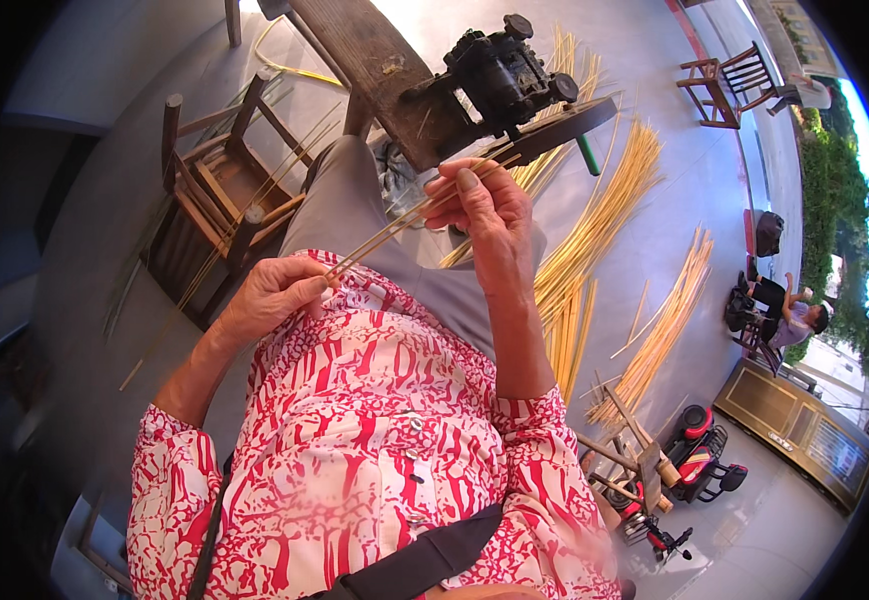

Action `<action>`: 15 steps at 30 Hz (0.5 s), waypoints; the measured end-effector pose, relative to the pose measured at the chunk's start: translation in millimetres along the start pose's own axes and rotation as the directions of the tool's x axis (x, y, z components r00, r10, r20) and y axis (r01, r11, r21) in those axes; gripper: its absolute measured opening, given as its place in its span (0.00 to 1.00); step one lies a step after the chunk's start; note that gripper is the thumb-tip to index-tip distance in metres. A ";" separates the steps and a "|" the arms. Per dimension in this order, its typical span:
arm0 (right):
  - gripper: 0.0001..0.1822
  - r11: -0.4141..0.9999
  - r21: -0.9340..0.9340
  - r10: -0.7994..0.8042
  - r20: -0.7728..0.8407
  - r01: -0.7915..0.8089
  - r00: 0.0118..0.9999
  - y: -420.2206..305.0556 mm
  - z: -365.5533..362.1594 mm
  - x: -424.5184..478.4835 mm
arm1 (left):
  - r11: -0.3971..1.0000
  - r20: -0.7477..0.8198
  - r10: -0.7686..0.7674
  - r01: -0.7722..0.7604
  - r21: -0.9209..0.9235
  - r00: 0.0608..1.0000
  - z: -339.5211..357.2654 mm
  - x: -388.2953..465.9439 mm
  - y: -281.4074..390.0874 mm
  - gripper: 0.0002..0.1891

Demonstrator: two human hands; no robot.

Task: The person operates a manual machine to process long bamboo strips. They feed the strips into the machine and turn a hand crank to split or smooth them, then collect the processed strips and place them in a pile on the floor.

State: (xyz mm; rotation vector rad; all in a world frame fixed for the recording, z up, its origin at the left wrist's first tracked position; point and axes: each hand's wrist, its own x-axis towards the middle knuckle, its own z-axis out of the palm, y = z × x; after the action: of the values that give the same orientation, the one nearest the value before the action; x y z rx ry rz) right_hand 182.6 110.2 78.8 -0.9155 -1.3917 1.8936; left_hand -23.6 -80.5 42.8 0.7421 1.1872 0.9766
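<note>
Two thin bamboo-like strips (389, 234) run slantwise across my lap. My left hand (277, 294) pinches their lower ends between thumb and fingers, in front of the patterned shirt. Farther up, my right hand (491, 206) grips the same strips near their other ends, which stick out past its fingers. Just beyond that hand, a black metal roller machine (502, 75) is mounted on the end of a worn wooden bench (374, 52). A wheel (569, 129) with a green crank handle (588, 156) sits at its near side.
Long bundles of yellow strips (599, 217) cover the floor at right, with a shorter bundle (667, 330) beyond. Overturned wooden chair (236, 187) at left has several strips lying across it. Farther right are another chair (727, 82), a seated person (787, 307) and a red scooter (697, 457).
</note>
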 end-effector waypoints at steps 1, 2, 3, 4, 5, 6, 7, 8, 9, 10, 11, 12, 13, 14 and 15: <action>0.15 1.000 -0.006 0.016 -0.009 -0.016 1.000 -0.3 -0.8 1.2 | 1.000 -0.024 0.012 -0.012 -0.005 1.000 1.4 0.3 -2.0 0.11; 0.16 1.000 0.003 0.024 -0.011 -0.024 1.000 0.4 0.8 2.2 | 1.000 -0.054 0.004 -0.005 -0.019 0.999 3.1 -0.2 -3.7 0.11; 0.17 1.000 0.011 0.026 -0.013 -0.026 1.000 1.2 4.0 4.5 | 1.000 -0.082 0.001 -0.004 -0.031 0.997 4.3 0.9 -4.5 0.11; 0.19 0.999 0.018 0.028 -0.016 -0.028 0.999 0.7 5.0 6.7 | 0.999 -0.109 -0.002 -0.003 -0.044 0.994 4.7 3.4 -4.3 0.11; 0.20 0.995 -0.069 0.063 -0.044 -0.066 0.997 -1.6 2.8 6.2 | 1.000 -0.124 -0.010 0.007 -0.024 0.992 2.6 7.6 -2.9 0.11; 0.21 0.982 -0.153 0.098 -0.068 -0.107 0.993 -5.2 1.2 3.1 | 1.000 -0.146 -0.018 0.018 -0.005 0.989 -2.0 10.8 -0.3 0.11; 0.23 0.961 -0.234 0.131 -0.092 -0.149 0.987 -7.0 -0.1 -0.7 | 1.000 -0.172 -0.026 0.029 0.012 0.985 -8.8 14.3 -0.5 0.11; 0.24 0.931 -0.339 0.105 -0.110 -0.136 0.988 -13.1 -6.1 -7.5 | 0.999 -0.173 -0.028 0.032 0.017 0.984 -16.9 22.8 -5.0 0.11; 0.22 0.903 -0.410 0.074 -0.153 -0.132 0.985 -18.2 -13.7 -12.0 | 1.000 -0.167 -0.015 0.015 -0.002 0.986 -24.1 32.0 -9.6 0.12; 0.19 0.881 -0.458 0.023 -0.214 -0.120 0.977 -21.8 -23.5 -15.5 | 0.999 -0.148 -0.042 0.038 -0.031 0.988 -30.6 40.6 -10.7 0.12; 0.16 0.889 -0.458 -0.131 -0.229 0.012 0.964 -21.2 -35.1 -15.7 | 0.996 -0.128 -0.068 0.061 -0.061 0.989 -37.2 48.5 -10.6 0.13; 0.14 0.898 -0.437 -0.181 -0.251 0.055 0.951 -25.6 -45.7 -15.6 | 0.993 -0.120 -0.099 0.090 -0.075 0.988 -43.2 56.1 -10.9 0.13; 0.11 0.857 -0.493 -0.304 -0.248 0.150 0.920 -22.7 -61.5 -13.2 | 0.989 -0.110 -0.129 0.120 -0.090 0.985 -46.6 63.6 -11.2 0.13; 0.11 0.804 -0.573 -0.372 -0.277 0.158 0.886 -19.9 -75.2 -9.3 | 0.983 -0.103 -0.160 0.149 -0.105 0.982 -49.2 68.6 -10.8 0.13; 0.12 0.743 -0.652 -0.441 -0.306 0.152 0.844 -18.2 -87.7 -5.8 | 0.979 -0.082 -0.180 0.170 -0.114 0.980 -50.6 75.4 -9.5 0.13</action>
State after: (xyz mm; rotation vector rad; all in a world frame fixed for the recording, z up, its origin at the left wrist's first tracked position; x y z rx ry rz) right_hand 258.8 157.7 79.1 -1.2287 -1.7480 0.8891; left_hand -64.7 -16.9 -8.1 0.5027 1.2479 0.9269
